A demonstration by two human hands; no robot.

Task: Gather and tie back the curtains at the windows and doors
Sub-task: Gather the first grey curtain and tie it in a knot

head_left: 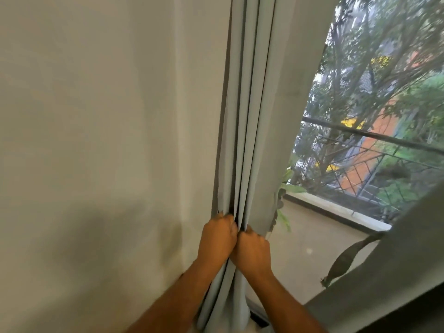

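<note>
curtain [249,131]: soft, light, pleating easily | left hand [217,239], right hand [252,252]: both clutching bunched folds mid-height, the sensible tying point

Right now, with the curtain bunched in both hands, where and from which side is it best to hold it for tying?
Probably at the narrow waist of the curtain, where the left hand and right hand grip it. The pleats hang vertical and pressed together there, so one hand's fingers could likely wrap around them from the room side. Above, the folds spread wider.
</note>
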